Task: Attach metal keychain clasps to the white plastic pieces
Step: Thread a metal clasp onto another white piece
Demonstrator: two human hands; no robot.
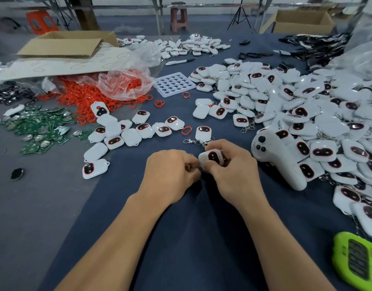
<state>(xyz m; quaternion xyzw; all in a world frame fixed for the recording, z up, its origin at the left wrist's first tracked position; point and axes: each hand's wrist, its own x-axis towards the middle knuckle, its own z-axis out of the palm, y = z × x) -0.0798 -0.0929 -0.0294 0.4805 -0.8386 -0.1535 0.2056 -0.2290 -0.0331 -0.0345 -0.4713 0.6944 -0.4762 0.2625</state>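
Note:
My right hand [231,171] grips a white plastic piece [210,157] with a dark red-rimmed window, held just above the blue cloth. My left hand [170,171] has its fingers curled and pinched against the piece's left corner; whatever it pinches is hidden by the fingers. A loose metal clasp with chain [191,141] lies just beyond my hands, below another white piece [203,132]. Several unclasped white pieces [126,133] lie to the left.
A big heap of white pieces with clasps [307,106] fills the right side, with a white controller [279,158] leaning on it. Red rings [92,97], green circuit boards [40,127], a white perforated tray [174,84], a marker [180,61], cardboard [61,47] and a green counter [357,263] are around.

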